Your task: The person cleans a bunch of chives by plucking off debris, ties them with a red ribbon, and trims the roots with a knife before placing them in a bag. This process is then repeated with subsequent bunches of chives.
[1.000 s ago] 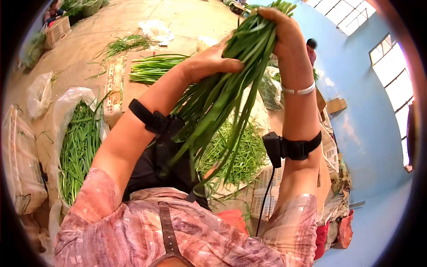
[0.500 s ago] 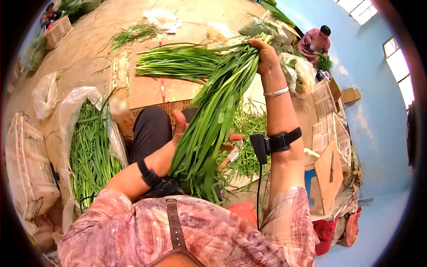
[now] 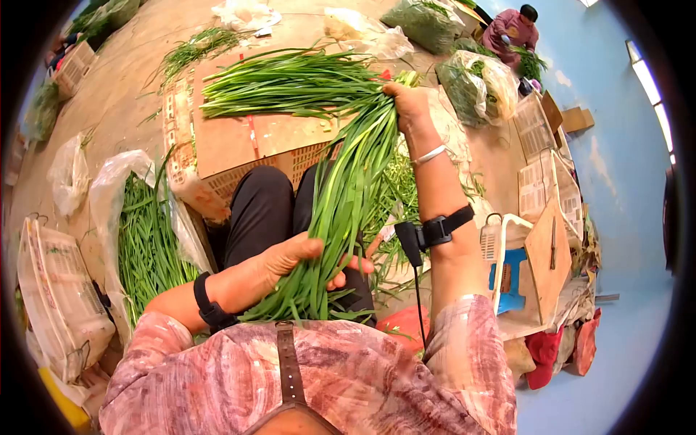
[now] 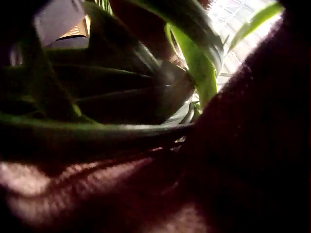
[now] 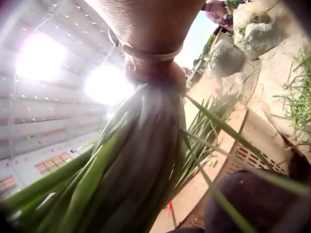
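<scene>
A long bunch of garlic chives point(image 3: 355, 167) slants down from my raised right hand point(image 3: 412, 109) in the head view. That hand grips it at the pale stem end. My left hand point(image 3: 279, 262) is round the lower, leafy part, thumb over the near side and fingertips showing past the far side. Dark leaves point(image 4: 204, 82) fill much of the left wrist view. In the right wrist view the leaves point(image 5: 97, 179) fan out below the wrist. A second bunch of chives point(image 3: 283, 83) lies on a cardboard sheet point(image 3: 225, 148) over a crate, its right end close to my right hand.
At the left, an open plastic bag holds loose chives point(image 3: 148, 239) beside a white crate point(image 3: 61, 290). Loose greens point(image 3: 395, 192) lie beyond my knees. A wooden board point(image 3: 547, 254) and a blue stool point(image 3: 513, 279) stand at right. Another person point(image 3: 511, 36) sits farther back.
Both hands have come down with the bunch from high in view. The left hand let go of the upper part, shifted down to the leafy end, and its thumb has closed over the leaves.
</scene>
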`<state>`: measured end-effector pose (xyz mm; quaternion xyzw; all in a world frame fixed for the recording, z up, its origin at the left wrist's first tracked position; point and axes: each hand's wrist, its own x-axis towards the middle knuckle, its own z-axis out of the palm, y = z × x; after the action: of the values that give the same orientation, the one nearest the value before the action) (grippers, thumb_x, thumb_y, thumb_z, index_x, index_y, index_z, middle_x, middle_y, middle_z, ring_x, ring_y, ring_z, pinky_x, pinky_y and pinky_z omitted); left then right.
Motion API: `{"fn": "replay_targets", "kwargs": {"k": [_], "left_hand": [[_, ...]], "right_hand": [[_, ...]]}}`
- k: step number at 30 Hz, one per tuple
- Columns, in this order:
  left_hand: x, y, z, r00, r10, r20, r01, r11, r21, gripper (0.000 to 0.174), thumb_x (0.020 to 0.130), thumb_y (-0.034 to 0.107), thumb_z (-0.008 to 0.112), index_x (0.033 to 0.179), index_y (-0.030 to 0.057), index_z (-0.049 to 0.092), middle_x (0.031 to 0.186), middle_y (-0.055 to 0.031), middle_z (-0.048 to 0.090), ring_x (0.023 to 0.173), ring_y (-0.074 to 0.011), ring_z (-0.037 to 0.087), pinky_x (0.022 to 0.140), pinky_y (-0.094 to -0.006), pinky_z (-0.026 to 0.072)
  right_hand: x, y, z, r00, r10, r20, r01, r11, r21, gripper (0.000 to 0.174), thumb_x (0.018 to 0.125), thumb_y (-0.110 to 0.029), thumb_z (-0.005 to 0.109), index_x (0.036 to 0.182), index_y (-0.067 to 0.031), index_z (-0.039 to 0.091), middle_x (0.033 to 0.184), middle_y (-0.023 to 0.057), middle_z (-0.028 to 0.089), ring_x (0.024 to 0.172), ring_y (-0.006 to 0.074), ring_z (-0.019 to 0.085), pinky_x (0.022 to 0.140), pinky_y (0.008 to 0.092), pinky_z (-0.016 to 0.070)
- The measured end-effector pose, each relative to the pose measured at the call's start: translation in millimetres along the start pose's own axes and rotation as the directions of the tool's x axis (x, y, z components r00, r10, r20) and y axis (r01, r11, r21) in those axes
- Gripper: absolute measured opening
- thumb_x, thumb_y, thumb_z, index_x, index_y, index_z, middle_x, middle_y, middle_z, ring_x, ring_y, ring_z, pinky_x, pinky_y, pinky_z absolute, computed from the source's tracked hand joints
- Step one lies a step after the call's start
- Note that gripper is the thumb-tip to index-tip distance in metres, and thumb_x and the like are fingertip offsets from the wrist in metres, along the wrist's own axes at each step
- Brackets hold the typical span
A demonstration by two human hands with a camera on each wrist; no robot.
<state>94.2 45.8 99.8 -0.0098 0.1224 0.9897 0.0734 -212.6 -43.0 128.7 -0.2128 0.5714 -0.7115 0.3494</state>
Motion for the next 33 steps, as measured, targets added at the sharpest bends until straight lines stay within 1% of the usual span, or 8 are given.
{"fn": "replay_targets", "kwargs": {"k": [3,11,14,15,17,20,26,33], "left_hand": [[9,4,14,0.941,-0.059,-0.334,0.120,0.979,0.167,0.062,0.068,0.003,0.066,0.125,0.0029,0.041,0.085,-0.0229,0.059,0.050,-0.0114,0.045,0.048,-0.0242,0.0376],[-1,50,-13,0.929,-0.084,-0.361,0.287,0.779,0.557,0.048,0.064,-0.005,0.060,0.110,-0.0089,0.048,0.076,-0.0203,0.061,0.057,-0.0209,0.061,0.055,-0.0291,0.0507],[-1,63,10,0.900,-0.033,-0.436,0.358,0.628,0.691,0.045,0.063,-0.003,0.060,0.107,-0.0077,0.049,0.072,-0.0179,0.062,0.055,-0.0195,0.061,0.054,-0.0289,0.0504],[-9,66,25,0.932,-0.073,-0.355,0.307,0.681,0.665,0.044,0.062,-0.002,0.061,0.104,-0.0075,0.050,0.072,-0.0173,0.062,0.055,-0.0191,0.061,0.053,-0.0290,0.0500],[-11,66,11,0.897,0.093,-0.431,0.279,0.638,0.718,0.036,0.060,0.000,0.063,0.095,-0.0055,0.054,0.073,-0.0171,0.062,0.050,-0.0190,0.058,0.049,-0.0272,0.0474],[-12,72,-1,0.931,0.056,-0.361,0.248,0.628,0.738,0.033,0.061,-0.001,0.065,0.092,-0.0054,0.054,0.070,-0.0173,0.060,0.044,-0.0172,0.053,0.045,-0.0265,0.0438],[-37,45,-30,0.986,-0.157,-0.055,0.162,0.980,0.114,0.031,0.073,-0.001,0.060,0.100,-0.0093,0.046,0.069,-0.0129,0.051,0.039,-0.0075,0.042,0.039,-0.0247,0.0279],[-69,28,-55,0.971,-0.176,-0.160,0.194,0.975,0.110,0.029,0.072,0.006,0.063,0.091,-0.0082,0.047,0.061,-0.0116,0.050,0.039,-0.0077,0.040,0.038,-0.0245,0.0277]], "right_hand": [[11,25,-20,0.997,-0.031,-0.071,0.031,1.000,-0.001,0.009,0.061,0.006,0.062,0.066,0.0076,0.055,0.065,0.0091,0.057,0.051,0.0187,0.054,0.045,0.0327,0.0449],[-84,-35,-62,0.994,0.007,0.105,-0.045,0.929,0.368,0.018,0.089,-0.019,0.049,0.094,-0.0025,0.053,0.077,0.0104,0.060,0.063,0.0194,0.061,0.054,0.0290,0.0539],[-76,5,-129,0.974,0.087,0.211,-0.097,0.995,0.035,0.025,0.083,-0.011,0.058,0.101,0.0041,0.050,0.085,0.0132,0.061,0.066,0.0206,0.061,0.055,0.0292,0.0532],[-103,-2,-110,0.987,-0.048,0.152,-0.008,0.939,0.344,0.028,0.081,-0.006,0.058,0.104,0.0042,0.047,0.080,0.0106,0.060,0.065,0.0189,0.061,0.048,0.0245,0.0507],[-129,-17,-106,0.980,-0.201,0.009,0.186,0.925,0.332,0.033,0.080,-0.002,0.057,0.109,0.0029,0.044,0.080,0.0119,0.060,0.063,0.0197,0.062,0.042,0.0240,0.0485],[-132,12,-145,0.991,0.003,0.134,-0.043,0.954,0.297,0.027,0.082,-0.002,0.053,0.109,0.0030,0.048,0.089,0.0190,0.063,0.063,0.0218,0.064,0.046,0.0240,0.0486],[-150,41,-157,0.979,0.193,0.067,-0.199,0.974,0.107,0.017,0.083,-0.008,0.057,0.097,0.0026,0.056,0.082,0.0149,0.065,0.061,0.0166,0.064,0.049,0.0240,0.0497],[-145,31,-179,0.997,0.063,0.043,-0.040,0.910,-0.413,0.011,0.082,-0.005,0.057,0.089,0.0031,0.059,0.074,0.0105,0.064,0.060,0.0139,0.063,0.047,0.0204,0.0447]]}}
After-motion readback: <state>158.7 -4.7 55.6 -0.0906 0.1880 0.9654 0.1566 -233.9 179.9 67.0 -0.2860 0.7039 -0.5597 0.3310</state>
